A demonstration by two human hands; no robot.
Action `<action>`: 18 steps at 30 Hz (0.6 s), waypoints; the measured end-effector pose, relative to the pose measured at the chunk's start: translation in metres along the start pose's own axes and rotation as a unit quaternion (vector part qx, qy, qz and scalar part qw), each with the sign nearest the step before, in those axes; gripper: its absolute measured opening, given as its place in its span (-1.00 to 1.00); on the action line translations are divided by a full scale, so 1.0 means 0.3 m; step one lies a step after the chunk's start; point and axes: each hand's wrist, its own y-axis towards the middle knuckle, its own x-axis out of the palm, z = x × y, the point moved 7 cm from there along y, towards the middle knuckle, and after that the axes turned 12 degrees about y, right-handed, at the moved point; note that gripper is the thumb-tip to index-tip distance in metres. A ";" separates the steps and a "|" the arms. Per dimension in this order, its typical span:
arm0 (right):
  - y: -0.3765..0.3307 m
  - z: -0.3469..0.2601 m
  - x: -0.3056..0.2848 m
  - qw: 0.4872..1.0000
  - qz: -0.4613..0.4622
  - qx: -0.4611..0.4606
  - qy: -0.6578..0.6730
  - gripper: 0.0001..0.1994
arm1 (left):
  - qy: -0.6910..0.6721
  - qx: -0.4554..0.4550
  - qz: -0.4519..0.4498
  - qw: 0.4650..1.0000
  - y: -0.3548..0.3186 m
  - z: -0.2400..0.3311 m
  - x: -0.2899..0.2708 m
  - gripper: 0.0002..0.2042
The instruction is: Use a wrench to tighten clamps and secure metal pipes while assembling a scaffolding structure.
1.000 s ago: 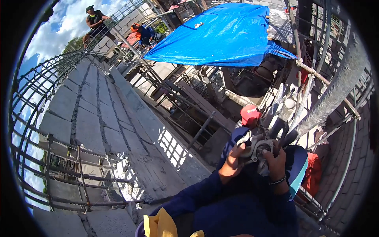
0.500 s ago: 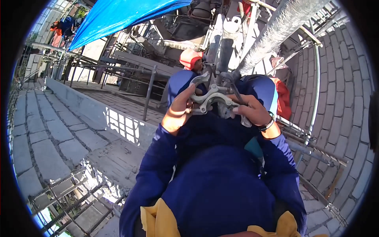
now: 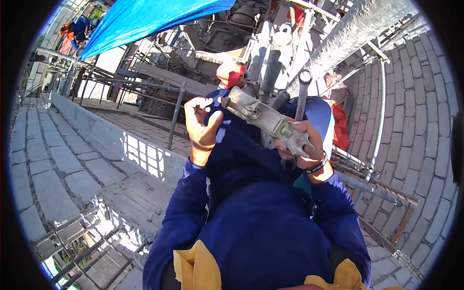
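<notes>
My right hand (image 3: 309,142) grips a worn grey metal scaffold clamp (image 3: 263,118), which slants up to the left above my thighs. In the same hand is a combination wrench (image 3: 301,96), its ring end pointing up and its jaw end showing below my fingers. A bolt with a nut is visible on the clamp near my right fingers. My left hand (image 3: 203,128) is off the clamp, just left of its far end. Its fingers are partly bent and apart, with nothing held. Part of the wrench shaft is hidden behind my right hand.
Beyond my knees, a thick metal pole (image 3: 343,43) slants upward to the right. A red-and-pale helmet (image 3: 230,73) shows below. Scaffold tubes (image 3: 177,116) stand at left, a blue tarp (image 3: 150,24) hangs above, and a block wall (image 3: 411,106) rises at right.
My left hand has let go of the clamp and moved left. The clamp has turned in my right hand from its curved side view, and the wrench's ring end now points up.
</notes>
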 end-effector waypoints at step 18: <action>0.000 0.147 0.028 0.998 -0.015 0.052 -0.032 -0.62 | -0.089 -0.080 -0.180 0.976 0.061 0.103 0.061 -0.49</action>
